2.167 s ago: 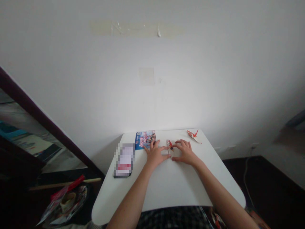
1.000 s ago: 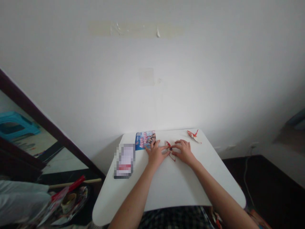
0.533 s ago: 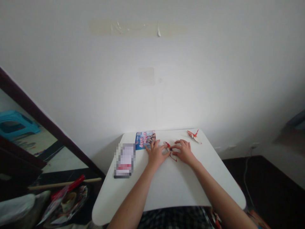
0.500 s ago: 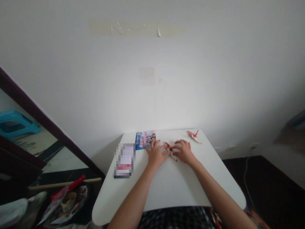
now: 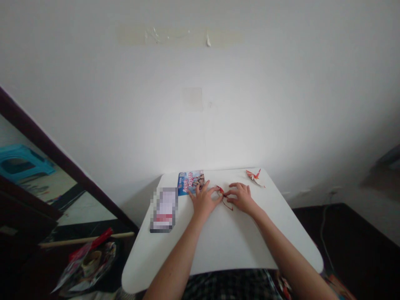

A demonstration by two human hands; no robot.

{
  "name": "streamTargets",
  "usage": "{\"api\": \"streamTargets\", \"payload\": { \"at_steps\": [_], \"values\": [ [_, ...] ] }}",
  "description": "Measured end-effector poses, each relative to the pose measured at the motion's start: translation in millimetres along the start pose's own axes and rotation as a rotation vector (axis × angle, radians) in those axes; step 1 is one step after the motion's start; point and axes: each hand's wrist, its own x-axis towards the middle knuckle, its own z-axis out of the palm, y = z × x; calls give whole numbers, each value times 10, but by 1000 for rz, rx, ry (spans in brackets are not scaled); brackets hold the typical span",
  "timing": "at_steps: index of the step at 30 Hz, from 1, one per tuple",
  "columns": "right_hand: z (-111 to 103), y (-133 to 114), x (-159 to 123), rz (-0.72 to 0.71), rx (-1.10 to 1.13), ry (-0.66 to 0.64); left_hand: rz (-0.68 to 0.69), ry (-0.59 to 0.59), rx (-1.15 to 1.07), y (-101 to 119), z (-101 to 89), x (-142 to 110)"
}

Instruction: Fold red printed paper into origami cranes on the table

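Near the middle of the white table (image 5: pixel 231 250), a small red piece of folded paper (image 5: pixel 220 190) is pinched between my two hands. A thin dark red strip of it sticks out toward me below the fingers. My left hand (image 5: pixel 203 201) grips it from the left with thumb and index finger, its other fingers spread over the table and near the leaflet. From the right, my right hand (image 5: pixel 240 197) holds it with its fingertips. My fingers hide part of the paper. A red and white folded paper crane (image 5: pixel 255 176) lies at the far right corner.
A blue printed leaflet (image 5: pixel 185 184) lies at the table's back left, with a pixelated phone (image 5: pixel 164 210) in front of it. The wall (image 5: pixel 200 137) stands behind the table. Down on the left are a bag-lined bin (image 5: pixel 90 264) and a blue plastic stool (image 5: pixel 26 160).
My left hand's fingers have spread a little more. Both hands keep hold of the folded paper in nearly the same place, and the view has shifted slightly.
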Motion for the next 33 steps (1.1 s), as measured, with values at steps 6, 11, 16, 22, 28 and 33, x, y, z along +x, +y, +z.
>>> {"api": "streamTargets", "payload": {
  "at_steps": [6,11,16,22,28,33],
  "values": [
    [7,20,4,-9,0,4,2,-7,13,0,-15,-17],
    [12,36,19,-15,-22,1,-9,-15,24,8,-46,-29],
    [21,55,20,-28,-23,2,-14,-3,49,0,-49,-28],
    [30,58,10,-32,-19,15,-32,-18,81,-43,-9,3],
    [20,44,17,-25,-27,8,-13,-3,109,-45,21,3],
    [30,51,8,-34,-19,24,43,7,58,-69,10,3]
  ]
}}
